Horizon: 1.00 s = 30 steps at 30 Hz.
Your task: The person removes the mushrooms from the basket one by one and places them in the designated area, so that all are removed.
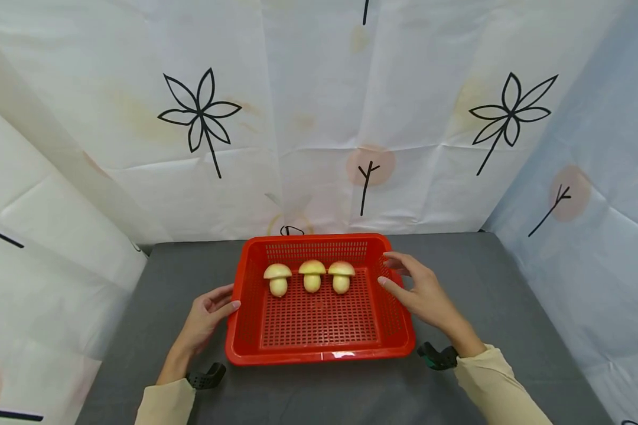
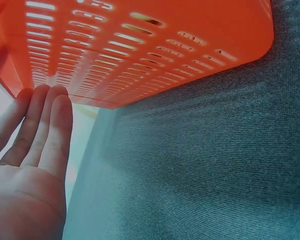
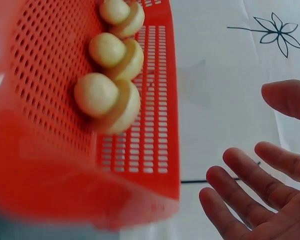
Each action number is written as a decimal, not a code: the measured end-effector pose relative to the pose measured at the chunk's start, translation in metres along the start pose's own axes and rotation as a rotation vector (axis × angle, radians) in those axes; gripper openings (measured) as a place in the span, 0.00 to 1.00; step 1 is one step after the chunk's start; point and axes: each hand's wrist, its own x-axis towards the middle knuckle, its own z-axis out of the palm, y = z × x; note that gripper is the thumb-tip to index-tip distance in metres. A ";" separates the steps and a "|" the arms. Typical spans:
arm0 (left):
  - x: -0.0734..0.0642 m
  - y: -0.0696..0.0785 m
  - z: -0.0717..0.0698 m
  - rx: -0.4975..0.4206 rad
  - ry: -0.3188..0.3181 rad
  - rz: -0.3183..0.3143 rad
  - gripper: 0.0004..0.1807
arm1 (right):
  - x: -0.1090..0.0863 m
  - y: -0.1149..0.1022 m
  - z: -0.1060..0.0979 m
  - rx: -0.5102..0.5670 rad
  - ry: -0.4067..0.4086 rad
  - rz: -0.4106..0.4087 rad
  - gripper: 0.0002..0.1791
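Basket [image 1: 319, 348]: three mushrooms [image 1: 312, 275] already lined up toward 12 o'clock.
Left hand [image 1: 204, 321]: at 9 o'clock, fingers straight, empty.
Right hand [image 1: 422, 292]: at 3 o'clock, spread, empty.
Left: apparently nothing to add.

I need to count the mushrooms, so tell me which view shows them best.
The head view: all three mushrooms stand in a row, unobstructed, in the red basket. The right wrist view shows the three from close up, overlapping and slightly blurred. The left wrist view shows only the basket's outer wall, no mushrooms.
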 end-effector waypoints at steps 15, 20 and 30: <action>0.000 -0.002 0.001 -0.016 0.000 0.018 0.30 | 0.039 -0.004 0.043 0.157 -0.038 0.089 0.31; 0.000 -0.003 0.002 -0.011 0.011 0.019 0.30 | 0.050 0.001 0.056 0.163 -0.026 0.130 0.34; -0.001 -0.003 0.003 -0.022 0.023 0.019 0.30 | 0.064 0.008 0.077 0.097 -0.086 0.247 0.40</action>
